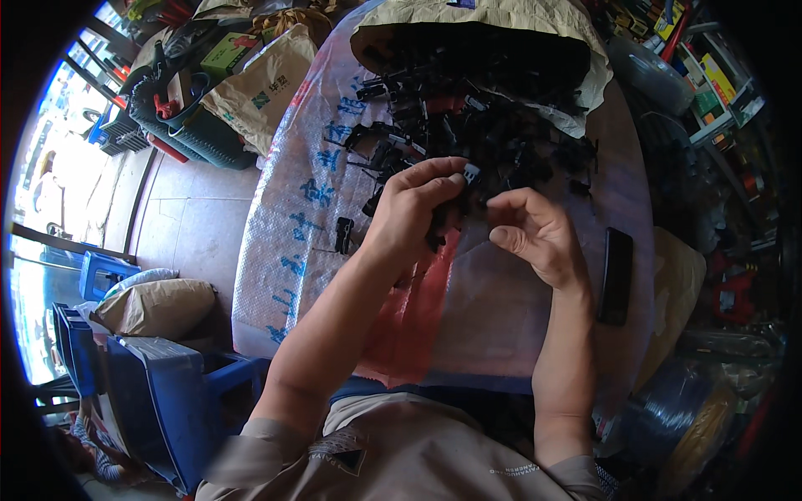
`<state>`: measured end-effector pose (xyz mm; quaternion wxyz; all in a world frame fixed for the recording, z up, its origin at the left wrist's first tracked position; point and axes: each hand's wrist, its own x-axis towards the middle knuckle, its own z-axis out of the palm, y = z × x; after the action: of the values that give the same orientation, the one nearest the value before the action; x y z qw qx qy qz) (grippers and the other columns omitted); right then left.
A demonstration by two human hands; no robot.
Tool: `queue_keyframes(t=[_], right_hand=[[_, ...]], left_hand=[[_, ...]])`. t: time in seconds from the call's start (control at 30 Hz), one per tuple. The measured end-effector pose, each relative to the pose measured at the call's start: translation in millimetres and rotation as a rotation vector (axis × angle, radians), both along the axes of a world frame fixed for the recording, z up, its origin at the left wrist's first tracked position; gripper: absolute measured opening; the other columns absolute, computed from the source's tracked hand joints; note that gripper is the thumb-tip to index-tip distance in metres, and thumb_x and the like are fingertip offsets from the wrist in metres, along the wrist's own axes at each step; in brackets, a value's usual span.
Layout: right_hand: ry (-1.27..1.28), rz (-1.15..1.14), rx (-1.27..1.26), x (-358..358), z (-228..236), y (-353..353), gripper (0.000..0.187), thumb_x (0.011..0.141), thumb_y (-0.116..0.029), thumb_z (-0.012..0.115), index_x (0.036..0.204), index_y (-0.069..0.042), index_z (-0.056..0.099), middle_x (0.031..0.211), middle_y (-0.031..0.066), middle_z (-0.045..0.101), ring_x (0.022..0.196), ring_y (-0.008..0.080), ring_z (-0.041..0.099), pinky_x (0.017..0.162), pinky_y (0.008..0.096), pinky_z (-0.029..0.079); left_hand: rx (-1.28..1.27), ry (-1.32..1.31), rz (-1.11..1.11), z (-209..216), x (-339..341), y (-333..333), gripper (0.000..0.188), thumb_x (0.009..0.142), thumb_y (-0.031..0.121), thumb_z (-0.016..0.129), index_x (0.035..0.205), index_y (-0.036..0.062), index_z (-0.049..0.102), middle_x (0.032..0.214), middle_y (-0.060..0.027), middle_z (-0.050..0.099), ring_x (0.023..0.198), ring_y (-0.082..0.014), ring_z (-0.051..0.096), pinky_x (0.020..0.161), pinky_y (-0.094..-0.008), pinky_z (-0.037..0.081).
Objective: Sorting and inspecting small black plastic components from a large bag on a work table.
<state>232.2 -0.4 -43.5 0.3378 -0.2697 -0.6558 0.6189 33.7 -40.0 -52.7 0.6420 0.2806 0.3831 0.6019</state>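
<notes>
My left hand (415,200) is over the middle of the table, its thumb and fingers closed on a small part with a pale grey end (472,173). The rest of that part is hidden by the fingers and dark surroundings. To its right, my right hand (541,242) hangs with curled fingers, thumb and forefinger apart and nothing visible between them. Beyond both hands spreads a heap of small black parts (501,134), too dark to name their kind. One loose black part (343,235) lies left of my left wrist.
A white woven sheet (276,250) with blue writing and a red band covers the table. At the back, a brown paper sack (576,42) gapes toward the heap. A black phone (615,275) lies at the right. Blue plastic stools (159,401) stand at the lower left.
</notes>
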Motion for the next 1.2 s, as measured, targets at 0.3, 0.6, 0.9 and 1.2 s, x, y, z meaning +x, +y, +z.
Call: queue_keyframes(t=[0.3, 0.6, 0.9, 1.2], right_hand=[[-0.075, -0.227, 0.220, 0, 2, 3, 0.014, 0.091, -0.016, 0.067, 0.088, -0.003, 0.064, 0.072, -0.0052, 0.057, 0.067, 0.0024, 0.048, 0.059, 0.0185, 0.039], [-0.231, 0.050, -0.032, 19, 14, 6, 0.006, 0.088, -0.005, 0.064, 0.090, 0.001, 0.063, 0.076, -0.0014, 0.062, 0.070, 0.0040, 0.053, 0.062, 0.0196, 0.042], [-0.166, 0.014, -0.058, 12, 6, 4, 0.007, 0.088, -0.006, 0.065, 0.092, -0.001, 0.064, 0.076, -0.0026, 0.060, 0.069, 0.0024, 0.051, 0.061, 0.0184, 0.040], [-0.596, -0.337, 0.632, -5, -18, 7, 0.032, 0.074, -0.006, 0.072, 0.103, -0.001, 0.060, 0.094, 0.0158, 0.066, 0.080, 0.0315, 0.064, 0.071, 0.0378, 0.052]], left_hand=[[0.099, 0.312, -0.212, 12, 11, -6, 0.031, 0.092, 0.013, 0.061, 0.119, -0.0025, 0.060, 0.085, -0.0027, 0.063, 0.072, -0.0056, 0.055, 0.063, -0.0201, 0.044], [0.371, 0.829, -0.293, 5, 12, -10, 0.036, 0.087, 0.016, 0.062, 0.116, -0.0041, 0.058, 0.088, -0.0107, 0.065, 0.079, -0.0143, 0.061, 0.072, -0.0294, 0.050], [0.162, 0.520, -0.254, 7, 14, -10, 0.033, 0.083, 0.019, 0.059, 0.105, -0.0049, 0.063, 0.073, -0.0116, 0.066, 0.062, -0.0188, 0.063, 0.057, -0.0297, 0.048], [0.090, -0.499, -0.052, -20, -38, 15, 0.021, 0.091, 0.020, 0.055, 0.101, 0.0018, 0.059, 0.088, -0.0130, 0.064, 0.068, -0.0217, 0.064, 0.044, -0.0234, 0.044]])
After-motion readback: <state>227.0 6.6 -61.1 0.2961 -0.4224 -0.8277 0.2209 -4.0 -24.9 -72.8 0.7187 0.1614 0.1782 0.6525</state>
